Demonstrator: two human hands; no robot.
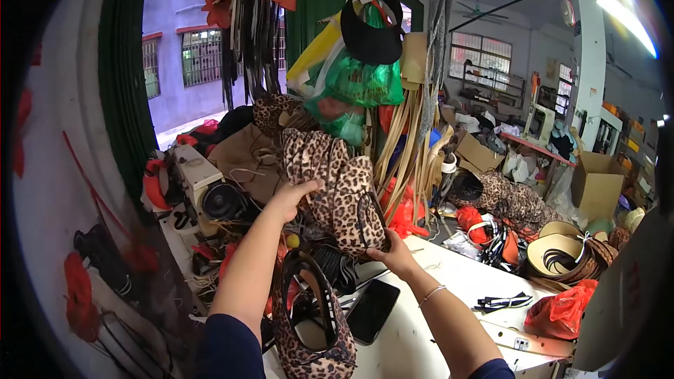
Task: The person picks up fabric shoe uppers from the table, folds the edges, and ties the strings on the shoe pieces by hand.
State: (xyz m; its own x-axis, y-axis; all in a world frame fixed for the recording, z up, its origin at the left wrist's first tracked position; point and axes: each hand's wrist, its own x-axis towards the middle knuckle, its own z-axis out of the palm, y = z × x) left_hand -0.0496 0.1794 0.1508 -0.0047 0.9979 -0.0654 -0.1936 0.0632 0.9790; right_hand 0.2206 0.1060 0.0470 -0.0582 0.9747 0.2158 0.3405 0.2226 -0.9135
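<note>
A bundle of leopard-print fabric pieces (337, 189) is held up in front of me between both hands. My left hand (293, 198) grips its left side, thumb lying on the print and the other fingers hidden behind it. At the lower right corner of the bundle, my right hand (395, 253) has its fingers closed on the edge. Below, a leopard-print item with an oval opening (337, 347) rests on the white table (435, 295), near my body. Beside it lies a black phone (374, 311).
A sewing machine (196, 168) stands at the left, with cords and scraps around it. Green plastic bags (361, 81) and a black visor (372, 24) hang above the bundle. Straw-coloured hats (558, 249) and a red bag (562, 309) sit at the right.
</note>
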